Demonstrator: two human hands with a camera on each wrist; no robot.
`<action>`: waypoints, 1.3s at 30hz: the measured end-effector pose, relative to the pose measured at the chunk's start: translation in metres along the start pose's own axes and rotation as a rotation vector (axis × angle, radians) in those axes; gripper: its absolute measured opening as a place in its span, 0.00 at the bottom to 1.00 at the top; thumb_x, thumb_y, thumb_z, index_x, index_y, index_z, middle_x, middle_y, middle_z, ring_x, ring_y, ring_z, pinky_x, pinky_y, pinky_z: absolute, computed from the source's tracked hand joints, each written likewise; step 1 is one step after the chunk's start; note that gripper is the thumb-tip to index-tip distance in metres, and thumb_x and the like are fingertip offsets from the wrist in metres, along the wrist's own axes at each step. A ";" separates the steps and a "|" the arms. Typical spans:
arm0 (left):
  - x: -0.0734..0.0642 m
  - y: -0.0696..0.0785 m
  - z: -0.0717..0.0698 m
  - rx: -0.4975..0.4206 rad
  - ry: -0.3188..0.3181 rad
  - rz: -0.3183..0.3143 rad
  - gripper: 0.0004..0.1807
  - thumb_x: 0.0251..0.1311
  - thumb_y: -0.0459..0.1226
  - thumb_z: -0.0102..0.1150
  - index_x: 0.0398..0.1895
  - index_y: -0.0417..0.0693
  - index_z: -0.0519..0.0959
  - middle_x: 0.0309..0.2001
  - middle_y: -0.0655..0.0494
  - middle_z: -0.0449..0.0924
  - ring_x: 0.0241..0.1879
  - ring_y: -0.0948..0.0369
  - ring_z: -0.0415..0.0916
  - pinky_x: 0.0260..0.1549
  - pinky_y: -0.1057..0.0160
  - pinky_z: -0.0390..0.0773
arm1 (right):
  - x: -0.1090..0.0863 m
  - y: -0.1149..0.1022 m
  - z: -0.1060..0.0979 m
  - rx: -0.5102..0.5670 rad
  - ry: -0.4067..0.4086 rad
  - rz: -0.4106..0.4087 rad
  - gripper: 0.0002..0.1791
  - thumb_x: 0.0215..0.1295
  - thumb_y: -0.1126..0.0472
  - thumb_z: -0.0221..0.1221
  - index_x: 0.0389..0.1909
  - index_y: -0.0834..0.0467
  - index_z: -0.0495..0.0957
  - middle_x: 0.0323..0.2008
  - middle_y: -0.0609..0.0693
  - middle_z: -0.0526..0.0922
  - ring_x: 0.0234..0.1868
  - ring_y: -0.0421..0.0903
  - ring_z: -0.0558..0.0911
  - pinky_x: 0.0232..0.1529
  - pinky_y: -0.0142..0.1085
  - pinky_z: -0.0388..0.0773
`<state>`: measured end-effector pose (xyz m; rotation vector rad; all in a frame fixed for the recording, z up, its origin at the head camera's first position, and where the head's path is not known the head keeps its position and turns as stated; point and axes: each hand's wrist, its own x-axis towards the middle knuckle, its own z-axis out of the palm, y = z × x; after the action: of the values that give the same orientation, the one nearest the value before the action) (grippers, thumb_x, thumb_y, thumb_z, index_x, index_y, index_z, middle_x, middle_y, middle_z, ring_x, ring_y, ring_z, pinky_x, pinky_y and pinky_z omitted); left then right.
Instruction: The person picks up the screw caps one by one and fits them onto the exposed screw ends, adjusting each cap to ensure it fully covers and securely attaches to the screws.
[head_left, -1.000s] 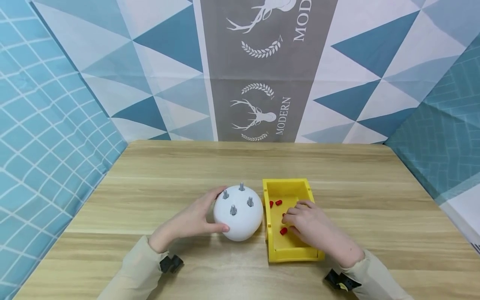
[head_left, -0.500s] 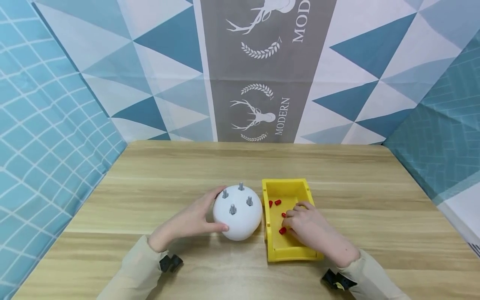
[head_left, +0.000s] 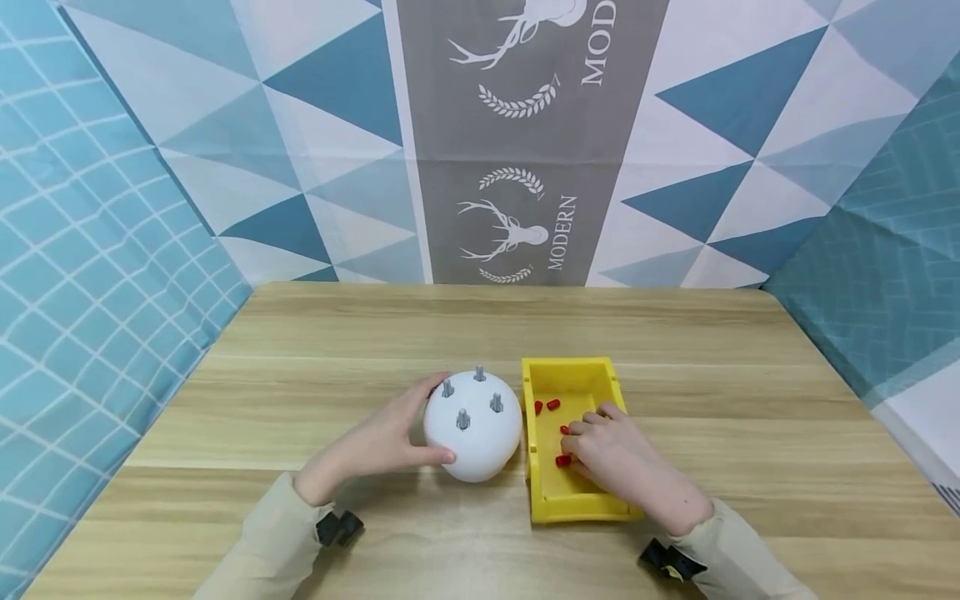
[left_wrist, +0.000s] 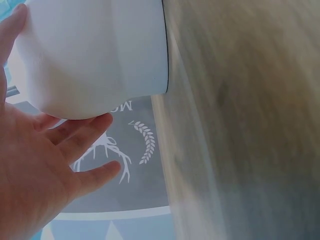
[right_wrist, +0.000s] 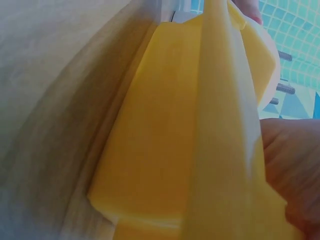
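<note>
A smooth white body with a domed top (head_left: 476, 454) stands on the pale wood-grain tabletop (head_left: 480, 562), near the middle, with four threaded metal posts (head_left: 462, 419) pointing up from its dome. The left hand (head_left: 386, 437) holds it from the left, its grip clamped on the body: the thumb lies against the near side and the fingers wrap the far side. In the left wrist view one finger stands apart from the white surface.

Just to the right of the body sits a yellow rectangular plastic bin (head_left: 577, 507); whether the two touch is unclear. Small red cylindrical pieces lie scattered on its floor, four of them in sight: two (head_left: 553, 404) close together toward the far left, and two (head_left: 563, 460) beside the right hand (head_left: 615, 454). That hand reaches into the bin over its right wall, fingers bent downward; whether its grip is together on a piece or apart cannot be told, and the bin's wall hides the fingertips in the right wrist view.

Both forearms wear beige sleeves (head_left: 262, 542), with black devices (head_left: 339, 528) at the wrists. Behind the tabletop hangs a blue, white and grey patterned backdrop (head_left: 517, 133) printed with deer heads.
</note>
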<state>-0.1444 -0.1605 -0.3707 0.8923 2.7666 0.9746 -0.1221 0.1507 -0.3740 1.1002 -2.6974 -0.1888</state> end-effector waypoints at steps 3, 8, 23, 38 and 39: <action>0.000 0.000 -0.001 0.011 0.007 0.005 0.55 0.41 0.63 0.62 0.69 0.49 0.50 0.67 0.51 0.56 0.65 0.50 0.55 0.59 0.44 0.60 | 0.001 -0.001 0.000 -0.028 0.033 -0.005 0.07 0.46 0.52 0.68 0.22 0.48 0.80 0.23 0.41 0.78 0.25 0.43 0.71 0.34 0.36 0.63; -0.001 0.001 -0.001 0.016 0.006 0.011 0.55 0.41 0.63 0.61 0.69 0.47 0.50 0.67 0.50 0.56 0.65 0.51 0.55 0.59 0.45 0.61 | 0.000 -0.002 0.005 -0.154 0.101 -0.038 0.04 0.46 0.59 0.66 0.23 0.47 0.82 0.24 0.42 0.79 0.24 0.43 0.72 0.31 0.36 0.61; -0.001 0.000 0.001 -0.003 0.000 0.012 0.55 0.42 0.62 0.62 0.69 0.46 0.49 0.67 0.48 0.55 0.65 0.50 0.55 0.60 0.46 0.59 | 0.000 -0.005 0.007 -0.247 0.087 -0.061 0.05 0.45 0.64 0.67 0.22 0.52 0.81 0.20 0.45 0.77 0.23 0.46 0.69 0.33 0.38 0.62; -0.001 -0.002 0.001 -0.006 0.001 0.016 0.55 0.43 0.62 0.62 0.70 0.47 0.49 0.67 0.49 0.55 0.65 0.51 0.55 0.59 0.45 0.60 | 0.004 -0.009 0.005 -0.246 0.105 -0.089 0.03 0.47 0.62 0.65 0.22 0.51 0.80 0.22 0.44 0.78 0.22 0.44 0.68 0.31 0.37 0.59; -0.001 -0.002 0.001 -0.007 0.000 0.017 0.55 0.43 0.61 0.62 0.70 0.47 0.49 0.67 0.49 0.55 0.65 0.51 0.55 0.59 0.45 0.60 | 0.005 -0.009 0.005 -0.244 0.114 -0.091 0.03 0.48 0.62 0.65 0.21 0.51 0.80 0.20 0.44 0.77 0.21 0.44 0.68 0.31 0.36 0.59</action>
<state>-0.1442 -0.1617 -0.3726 0.9155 2.7589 0.9862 -0.1206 0.1408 -0.3794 1.1222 -2.4487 -0.4432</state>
